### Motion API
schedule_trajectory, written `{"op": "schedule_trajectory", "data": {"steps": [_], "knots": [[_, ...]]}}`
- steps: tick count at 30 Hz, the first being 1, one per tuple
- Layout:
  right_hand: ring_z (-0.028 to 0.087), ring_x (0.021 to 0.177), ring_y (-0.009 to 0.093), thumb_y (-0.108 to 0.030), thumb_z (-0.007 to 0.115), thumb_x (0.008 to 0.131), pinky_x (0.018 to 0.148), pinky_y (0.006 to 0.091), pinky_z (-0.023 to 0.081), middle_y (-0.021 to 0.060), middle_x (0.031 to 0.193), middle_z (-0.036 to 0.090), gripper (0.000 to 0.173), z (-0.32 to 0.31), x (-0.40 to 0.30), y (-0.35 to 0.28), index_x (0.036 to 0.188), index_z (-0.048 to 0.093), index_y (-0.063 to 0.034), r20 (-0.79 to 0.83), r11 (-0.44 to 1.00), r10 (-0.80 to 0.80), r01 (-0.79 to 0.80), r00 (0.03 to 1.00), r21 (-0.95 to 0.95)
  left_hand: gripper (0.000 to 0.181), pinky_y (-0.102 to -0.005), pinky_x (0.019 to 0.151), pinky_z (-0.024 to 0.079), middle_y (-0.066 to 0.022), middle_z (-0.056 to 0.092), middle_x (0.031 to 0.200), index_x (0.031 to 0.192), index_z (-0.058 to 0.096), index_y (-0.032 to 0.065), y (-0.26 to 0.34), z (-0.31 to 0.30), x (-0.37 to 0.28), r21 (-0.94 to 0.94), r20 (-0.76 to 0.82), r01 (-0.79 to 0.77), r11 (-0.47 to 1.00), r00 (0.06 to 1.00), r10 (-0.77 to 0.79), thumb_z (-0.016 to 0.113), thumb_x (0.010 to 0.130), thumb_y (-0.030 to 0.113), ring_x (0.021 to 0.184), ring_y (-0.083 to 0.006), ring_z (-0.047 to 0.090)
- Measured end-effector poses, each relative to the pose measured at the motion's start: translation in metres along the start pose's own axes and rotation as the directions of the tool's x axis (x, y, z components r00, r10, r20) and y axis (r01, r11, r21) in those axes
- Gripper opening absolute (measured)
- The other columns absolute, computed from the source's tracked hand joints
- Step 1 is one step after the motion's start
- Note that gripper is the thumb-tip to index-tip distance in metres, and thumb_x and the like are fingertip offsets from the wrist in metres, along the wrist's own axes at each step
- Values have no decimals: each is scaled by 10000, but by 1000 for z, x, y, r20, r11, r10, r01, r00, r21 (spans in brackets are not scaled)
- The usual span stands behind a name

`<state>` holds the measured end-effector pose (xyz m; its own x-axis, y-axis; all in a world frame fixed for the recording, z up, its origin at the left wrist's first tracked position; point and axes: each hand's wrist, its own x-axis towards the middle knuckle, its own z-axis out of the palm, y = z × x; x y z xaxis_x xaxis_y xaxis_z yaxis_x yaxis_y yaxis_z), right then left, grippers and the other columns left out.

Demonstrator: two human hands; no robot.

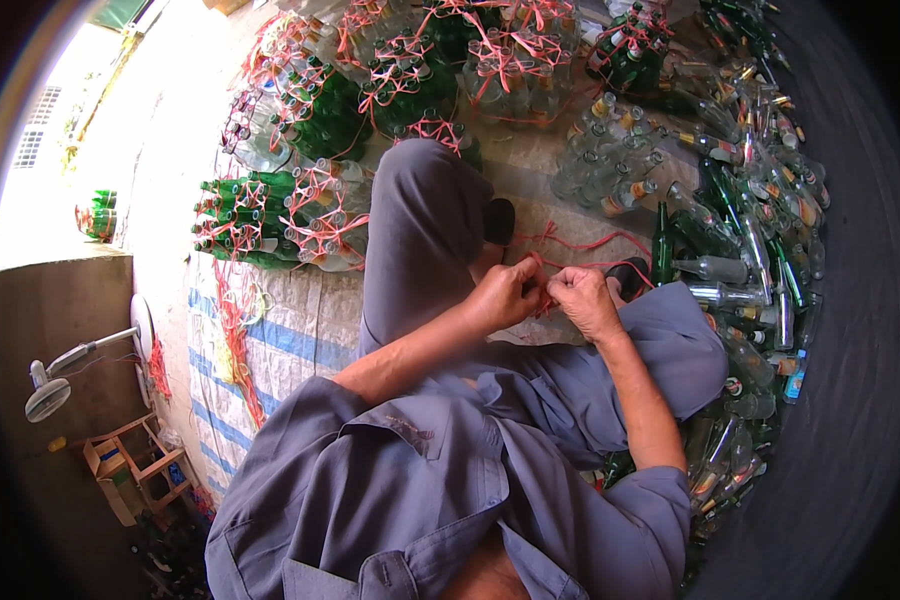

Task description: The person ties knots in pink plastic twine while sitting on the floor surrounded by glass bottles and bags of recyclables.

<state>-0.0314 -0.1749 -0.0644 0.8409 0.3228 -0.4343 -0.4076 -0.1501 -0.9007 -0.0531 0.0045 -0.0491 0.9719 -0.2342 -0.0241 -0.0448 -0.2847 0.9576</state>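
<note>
My left hand (pixel 505 294) and my right hand (pixel 583 298) are close together in front of me, between my bent knees. Both pinch a red plastic twine (pixel 607 238), part of it bunched between the fingertips. From there the twine runs in loose loops over the ground sheet past my feet. Just right of my right foot a green glass bottle (pixel 661 244) stands upright. Beyond my hands stands a group of clear glass bottles (pixel 600 161), with no twine visible around them. The exact twist of the twine at the fingertips is too small to tell.
Bundles of green bottles (pixel 244 214) and clear bottles (pixel 521 82) tied with red twine stand ahead and left. Loose bottles (pixel 757 187) lie heaped along the right. Red and yellow twine strands (pixel 234 337) lie on the striped sheet (pixel 292 341). A fan (pixel 49 397) and wooden frame (pixel 154 465) are far left.
</note>
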Motion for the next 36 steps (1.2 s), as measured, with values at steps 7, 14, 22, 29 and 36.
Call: {"op": "schedule_trajectory", "data": {"steps": [7, 14, 22, 29, 36], "knots": [[640, 585, 162, 1, 582, 809, 559, 293, 531, 109, 672, 656, 105, 5, -8, -12, 745, 614, 78, 34, 991, 92, -95, 995, 95, 73, -355, 564, 506, -173, 637, 703, 783, 595, 17, -8, 2, -1, 86, 50, 15, 996, 999, -19, 663, 786, 41, 622, -249, 670], [533, 595, 55, -68, 624, 833, 545, 205, 427, 8, 698, 625, 91, 3, -8, -8, 785, 643, 7, 53, 997, 67, -69, 996, 25, 72, -360, 582, 518, -174, 650, 707, 792, 605, 16, -2, -2, 0, 133, 89, 34, 990, 995, -47, 666, 761, 37, 658, -273, 689], [642, 644, 131, -28, 596, 816, 604, 273, 523, 105, 716, 684, 130, 2, -9, -18, 814, 661, 85, 64, 1000, 4, -2, 998, -23, 75, -363, 593, 520, -168, 651, 720, 808, 610, 17, -5, -1, -2, 54, 110, 74, 996, 991, -80, 667, 762, 35, 656, -289, 682], [656, 641, 153, -19, 595, 823, 616, 278, 534, 114, 712, 686, 127, 0, -13, -28, 821, 660, 90, 59, 999, 42, -42, 997, -1, 115, -391, 591, 512, -182, 636, 725, 818, 611, 21, 5, -6, -2, 122, 70, -42, 992, 997, 33, 703, 769, 69, 668, -343, 666], [660, 650, 163, -10, 582, 833, 627, 279, 534, 116, 734, 688, 127, 4, -20, -37, 843, 661, 89, 81, 995, 89, -92, 993, 32, 91, -375, 542, 524, -158, 642, 639, 796, 561, 27, 10, -8, -5, 114, 80, -95, 989, 993, 86, 647, 778, 49, 582, -299, 669]]}}
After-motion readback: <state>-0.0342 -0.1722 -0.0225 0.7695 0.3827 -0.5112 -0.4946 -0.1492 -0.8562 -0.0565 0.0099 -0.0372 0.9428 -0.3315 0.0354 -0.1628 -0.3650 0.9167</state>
